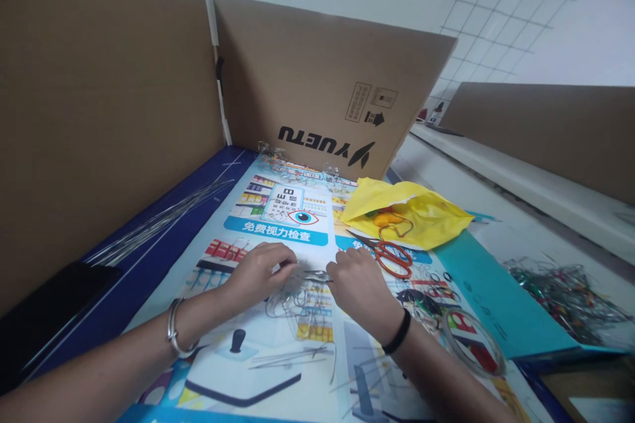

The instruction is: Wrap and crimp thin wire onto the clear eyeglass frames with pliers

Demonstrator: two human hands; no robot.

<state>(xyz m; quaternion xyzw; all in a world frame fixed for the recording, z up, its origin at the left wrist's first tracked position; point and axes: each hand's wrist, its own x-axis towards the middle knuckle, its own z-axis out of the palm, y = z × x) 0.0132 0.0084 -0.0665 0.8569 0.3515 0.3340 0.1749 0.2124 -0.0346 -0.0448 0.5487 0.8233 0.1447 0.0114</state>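
My left hand [262,272] is closed in a pinch over the middle of the poster-like sheet. Its fingertips seem to be on a thin wire, too fine to make out clearly. Facing it, my right hand [361,287] is wrapped round small pliers [316,275]; only their silver jaws show, pointing left toward my left fingertips. Just below both hands lies a loose tangle of thin silver wire [292,304]. Orange-handled scissors [393,259] rest open beyond my right hand, against a yellow bag [426,211] with its mouth agape.
Straight wires [159,221] lie along the left, near a black phone-like object [64,317]. A roll of tape [473,342] sits right of my right wrist. Wire pieces are heaped [565,297] at far right. Cardboard panels [317,79] stand behind and at left.
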